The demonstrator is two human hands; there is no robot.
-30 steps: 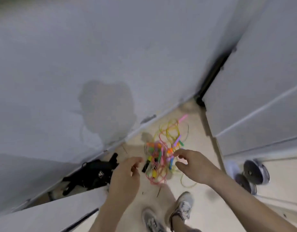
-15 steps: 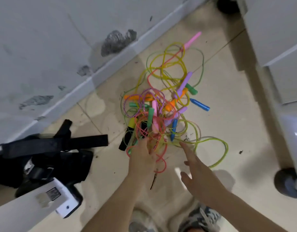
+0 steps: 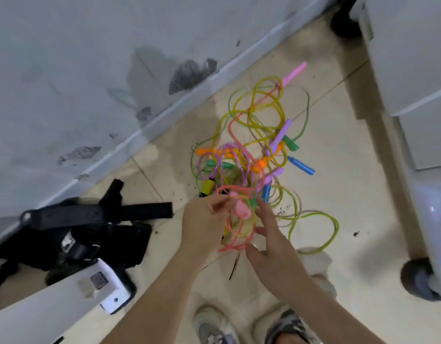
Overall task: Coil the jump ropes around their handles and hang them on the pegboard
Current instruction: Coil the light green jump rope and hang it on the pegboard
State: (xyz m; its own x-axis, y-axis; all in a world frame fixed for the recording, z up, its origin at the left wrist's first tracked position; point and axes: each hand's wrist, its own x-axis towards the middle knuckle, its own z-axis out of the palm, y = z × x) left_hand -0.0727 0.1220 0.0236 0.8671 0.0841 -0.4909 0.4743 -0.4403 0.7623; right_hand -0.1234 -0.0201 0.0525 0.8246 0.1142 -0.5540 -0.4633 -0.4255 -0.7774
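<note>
Now, in the head view, the jump ropes [image 3: 254,155] on the floor [image 3: 351,194] have been reached. A pink handle [image 3: 242,209] has been pinched by the left hand [image 3: 204,227]; the right hand [image 3: 269,234], half open, is hooked into the pink cord beside it. Untangling is judged begun; no coiling is done.

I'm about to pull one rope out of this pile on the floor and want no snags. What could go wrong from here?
1. The pink handle between the left hand and right hand has its coral rope looped through the tangle; lifting may drag the whole pile or tighten knots.
2. The yellow-green loop trails toward the shoes, a possible trip or snag.
3. The black straps lie close and might catch.
</note>
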